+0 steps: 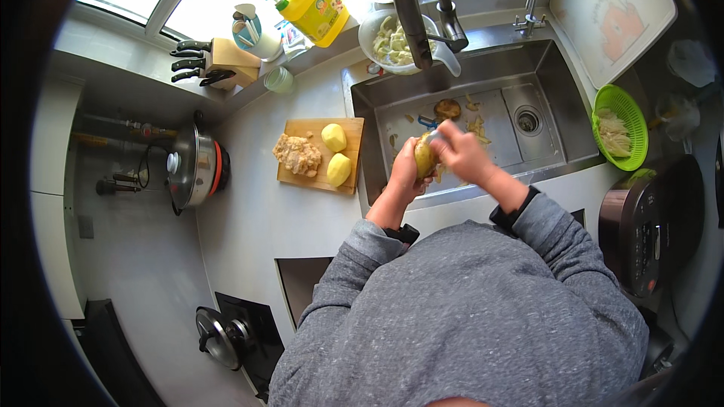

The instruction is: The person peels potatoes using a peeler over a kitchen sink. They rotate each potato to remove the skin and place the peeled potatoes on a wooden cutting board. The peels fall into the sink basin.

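Above the near left part of the steel sink [509, 172], my left hand [404, 170] holds a partly peeled potato [423, 159]. My right hand [465, 154] is closed on a small tool at the potato's upper side; it is blurred, and its kind is unclear. An unpeeled potato [447, 108], a blue-handled tool [427, 121] and potato peelings [477, 129] lie in the sink. Left of the sink, a wooden cutting board [322, 185] bears two peeled potatoes [339, 169] and a mound of pale minced meat or similar food [297, 155].
A black faucet [410, 11] rises behind the sink, beside a white colander [370, 34] of cut vegetables. A green basket [639, 130] and a rice cooker [630, 232] stand right. Left are a knife block [235, 62], a glass jar [279, 80] and a lidded pan [195, 164].
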The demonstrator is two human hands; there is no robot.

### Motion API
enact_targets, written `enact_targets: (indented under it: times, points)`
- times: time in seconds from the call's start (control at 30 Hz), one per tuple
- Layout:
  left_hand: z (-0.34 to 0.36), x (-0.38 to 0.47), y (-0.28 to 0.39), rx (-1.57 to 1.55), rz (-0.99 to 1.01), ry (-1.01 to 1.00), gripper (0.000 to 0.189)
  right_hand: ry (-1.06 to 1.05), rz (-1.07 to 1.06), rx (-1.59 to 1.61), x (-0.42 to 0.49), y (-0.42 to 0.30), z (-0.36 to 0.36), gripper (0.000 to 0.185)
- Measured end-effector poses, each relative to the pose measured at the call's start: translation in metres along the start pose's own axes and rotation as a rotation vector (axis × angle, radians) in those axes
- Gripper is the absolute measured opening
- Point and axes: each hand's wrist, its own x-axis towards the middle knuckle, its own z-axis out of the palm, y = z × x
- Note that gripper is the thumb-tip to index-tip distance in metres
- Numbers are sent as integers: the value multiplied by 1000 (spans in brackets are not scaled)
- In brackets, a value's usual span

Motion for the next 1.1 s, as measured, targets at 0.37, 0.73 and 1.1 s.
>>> enact_targets:
  times: [0.37, 0.73, 1.1]
  points:
    - [3, -17, 7, -53, 42, 86, 44, -28, 49, -89, 5, -7, 3, 24]
    - [-2, -17, 15, -142, 78, 108, 52, -66, -51, 6, 2, -16, 13, 23]
    - [-10, -20, 11, -102, 87, -36, 49, -103, 12, 70, 6, 1, 12, 25]
